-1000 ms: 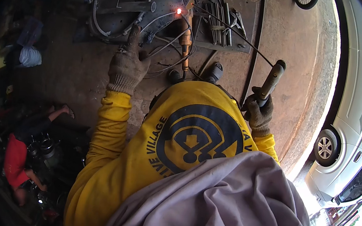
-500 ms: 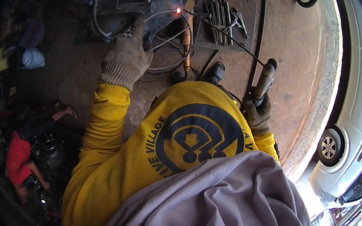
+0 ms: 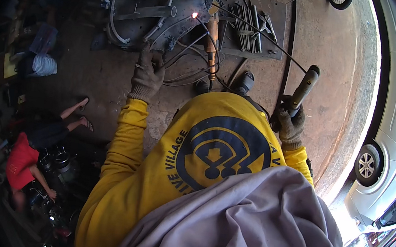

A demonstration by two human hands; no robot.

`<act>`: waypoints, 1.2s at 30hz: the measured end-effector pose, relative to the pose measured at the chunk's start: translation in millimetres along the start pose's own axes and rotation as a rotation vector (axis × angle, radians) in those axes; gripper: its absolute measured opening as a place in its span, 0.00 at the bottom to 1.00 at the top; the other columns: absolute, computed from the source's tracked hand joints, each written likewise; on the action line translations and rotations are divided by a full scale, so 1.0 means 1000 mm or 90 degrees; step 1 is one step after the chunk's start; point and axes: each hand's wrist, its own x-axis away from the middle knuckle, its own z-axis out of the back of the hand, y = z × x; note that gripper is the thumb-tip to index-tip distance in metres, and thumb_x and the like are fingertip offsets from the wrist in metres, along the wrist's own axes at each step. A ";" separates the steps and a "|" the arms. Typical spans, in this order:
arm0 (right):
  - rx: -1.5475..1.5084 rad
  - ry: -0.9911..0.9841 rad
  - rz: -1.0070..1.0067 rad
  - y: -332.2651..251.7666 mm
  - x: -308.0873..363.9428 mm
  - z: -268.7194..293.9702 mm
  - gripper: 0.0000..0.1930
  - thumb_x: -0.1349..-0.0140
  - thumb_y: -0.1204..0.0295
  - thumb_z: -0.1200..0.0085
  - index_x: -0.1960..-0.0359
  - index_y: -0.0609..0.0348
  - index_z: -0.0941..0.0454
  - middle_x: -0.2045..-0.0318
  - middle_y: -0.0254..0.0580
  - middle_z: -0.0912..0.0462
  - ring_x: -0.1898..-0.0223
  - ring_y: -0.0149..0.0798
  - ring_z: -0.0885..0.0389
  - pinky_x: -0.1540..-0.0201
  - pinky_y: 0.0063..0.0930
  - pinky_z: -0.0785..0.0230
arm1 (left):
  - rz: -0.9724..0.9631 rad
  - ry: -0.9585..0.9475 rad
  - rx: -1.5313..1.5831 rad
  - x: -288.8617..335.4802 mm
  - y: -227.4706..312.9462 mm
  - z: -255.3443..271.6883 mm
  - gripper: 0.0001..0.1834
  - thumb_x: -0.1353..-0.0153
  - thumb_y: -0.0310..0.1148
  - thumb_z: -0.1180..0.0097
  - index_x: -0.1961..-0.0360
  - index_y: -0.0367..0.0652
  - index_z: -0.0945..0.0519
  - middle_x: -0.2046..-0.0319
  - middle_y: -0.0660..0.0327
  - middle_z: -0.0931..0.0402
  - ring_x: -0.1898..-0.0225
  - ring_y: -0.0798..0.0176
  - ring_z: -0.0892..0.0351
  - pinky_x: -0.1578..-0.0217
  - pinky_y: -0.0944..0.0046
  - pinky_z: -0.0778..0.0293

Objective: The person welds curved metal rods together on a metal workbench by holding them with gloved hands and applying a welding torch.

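My right hand (image 3: 289, 125), in a knitted work glove, is closed around a welding electrode holder (image 3: 305, 88). From its jaw a long thin electrode (image 3: 262, 32) slants up-left over the worktable. Its tip is a short way right of a glowing red-hot spot (image 3: 194, 15) on a metal workpiece. Thin curved rods (image 3: 172, 27) run from that spot toward my left hand. My gloved left hand (image 3: 148, 76) is at the near edge of a dark steel plate (image 3: 138, 24), index finger stretched out and thumb apart. Whether its fingertips touch the rod is unclear.
An orange angle grinder (image 3: 212, 39) lies beside the plate. Right of it are a bundle of rods (image 3: 247, 34) and locking pliers (image 3: 270, 27). Cables (image 3: 183, 79) loop near my feet. A person in red (image 3: 22, 162) crouches at lower left; a silver vehicle (image 3: 393, 121) stands at right.
My left hand has drawn back from the plate toward my body. The electrode tip has moved up-right, away from the glowing spot. The whole view has shifted slightly.
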 end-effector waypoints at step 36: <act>0.012 -0.044 -0.061 0.003 -0.002 0.004 0.25 0.40 0.67 0.39 0.44 0.67 0.28 0.70 0.36 0.20 0.75 0.29 0.20 0.74 0.18 0.30 | -0.160 0.135 -0.036 0.012 -0.024 -0.041 0.48 0.39 0.29 0.39 0.24 0.40 0.55 0.50 0.52 0.27 0.54 0.55 0.23 0.52 0.61 0.25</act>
